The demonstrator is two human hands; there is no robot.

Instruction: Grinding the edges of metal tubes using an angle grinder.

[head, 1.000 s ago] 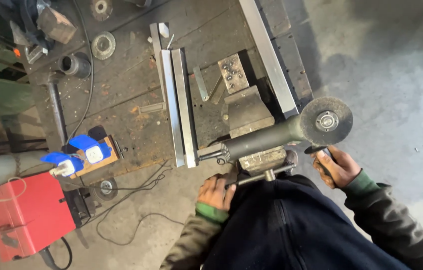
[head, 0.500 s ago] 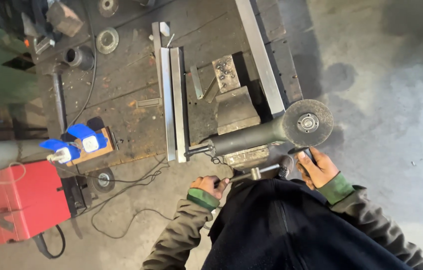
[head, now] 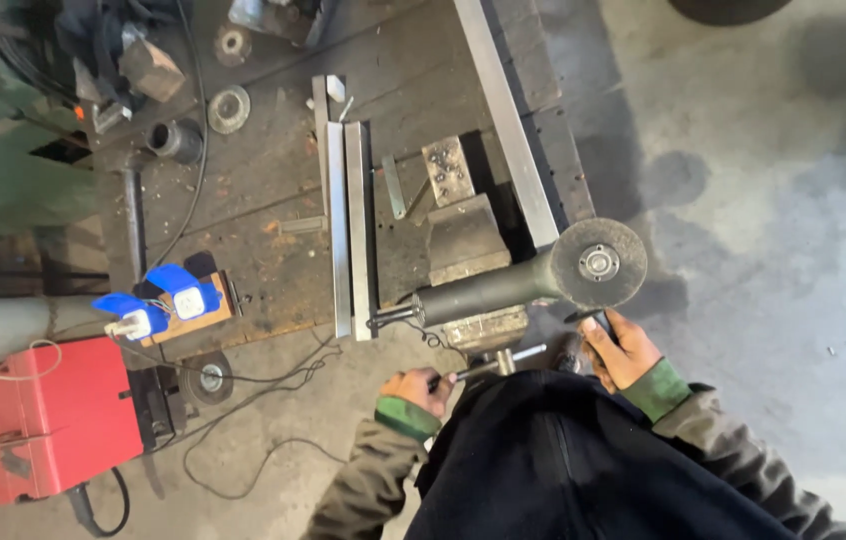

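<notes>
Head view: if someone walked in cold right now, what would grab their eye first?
Probably the angle grinder, lying across the bench vise at the worktable's near edge, its grey disc facing up. The left hand is on the vise's handle bar; the right hand sits just below the disc. At far left, a bright red machine stands on the floor.

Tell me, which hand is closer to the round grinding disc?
The right hand. It sits just below the grinding disc, gripping a dark handle. The left hand is farther off, lower and to the side, on the vise handle bar.
</notes>
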